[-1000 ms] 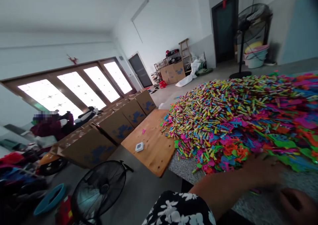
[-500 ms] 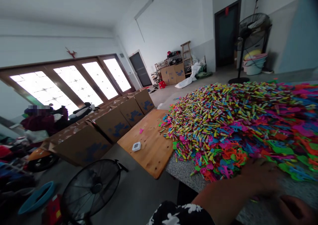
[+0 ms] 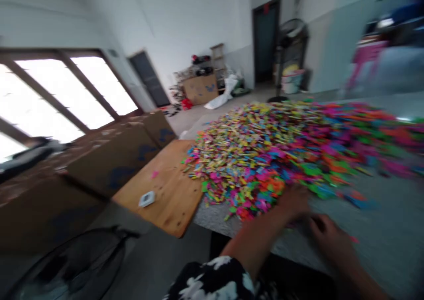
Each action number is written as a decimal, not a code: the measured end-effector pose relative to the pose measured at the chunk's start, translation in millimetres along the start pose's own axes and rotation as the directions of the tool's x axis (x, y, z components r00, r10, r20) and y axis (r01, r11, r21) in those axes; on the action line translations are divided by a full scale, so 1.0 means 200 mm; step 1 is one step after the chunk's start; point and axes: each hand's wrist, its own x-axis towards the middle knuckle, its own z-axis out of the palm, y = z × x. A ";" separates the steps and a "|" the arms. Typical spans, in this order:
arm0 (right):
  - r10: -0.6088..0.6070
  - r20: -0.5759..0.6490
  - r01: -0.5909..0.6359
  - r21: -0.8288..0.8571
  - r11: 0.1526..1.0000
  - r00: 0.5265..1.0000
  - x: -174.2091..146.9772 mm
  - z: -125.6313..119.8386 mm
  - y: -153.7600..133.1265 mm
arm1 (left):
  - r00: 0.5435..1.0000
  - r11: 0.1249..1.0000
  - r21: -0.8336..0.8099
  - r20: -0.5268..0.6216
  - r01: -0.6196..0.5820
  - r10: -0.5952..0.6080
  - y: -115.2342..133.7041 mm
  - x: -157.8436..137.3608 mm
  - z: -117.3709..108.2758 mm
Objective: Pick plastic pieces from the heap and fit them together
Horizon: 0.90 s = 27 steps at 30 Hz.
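A big heap of small, brightly coloured plastic pieces (image 3: 238, 150) covers much of the speckled grey tabletop (image 3: 391, 203). Many in the heap are short yellow-and-pink tubes; flat pink, green, orange and blue pieces (image 3: 331, 158) lie toward the right. My left hand (image 3: 294, 199) is at the near edge of the heap, touching the loose pieces, its fingers blurred and partly hidden. Just right of it and closer to me is my right hand (image 3: 327, 233), low over the tabletop. Motion smears its fingers, and whether it holds anything is unclear.
A wooden board (image 3: 165, 180) adjoins the table at left, bearing a small white device (image 3: 146, 199) and a pink piece. Large cardboard boxes (image 3: 109, 158) line the left side. A fan (image 3: 76, 264) stands at lower left, another (image 3: 291, 39) behind. A blurred pink chair (image 3: 369, 59) shows at right.
The view has swung to the right, so the scene sits further left. My right hand and forearm now show more fully, and the chair at right has come into view.
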 end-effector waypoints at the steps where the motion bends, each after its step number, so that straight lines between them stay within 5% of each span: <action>1: 0.047 0.007 -0.048 0.045 0.998 0.999 0.01 -0.03 -0.07 | 1.000 0.999 -0.034 -0.018 -0.021 0.020 0.00 0.00 -0.02; 4: 0.203 -0.081 -0.198 0.075 0.977 0.976 0.09 -0.12 -0.11 | 0.998 0.993 -0.109 -0.050 -0.053 0.048 -0.05 0.05 -0.02; 11: 0.316 -0.300 -0.345 -0.047 0.937 0.900 0.04 -0.35 0.16 | 0.986 0.995 0.032 -0.146 0.090 -0.085 -0.02 0.21 0.03; 20: 0.249 -0.197 -0.266 -0.062 0.962 0.948 0.07 -0.36 0.15 | 0.998 0.994 0.089 -0.002 -0.067 0.068 0.32 0.75 0.05; 27: 0.136 -0.028 -0.138 -0.132 0.981 0.990 0.06 -0.36 0.16 | 1.000 0.998 0.058 0.002 0.016 -0.017 0.34 0.82 0.05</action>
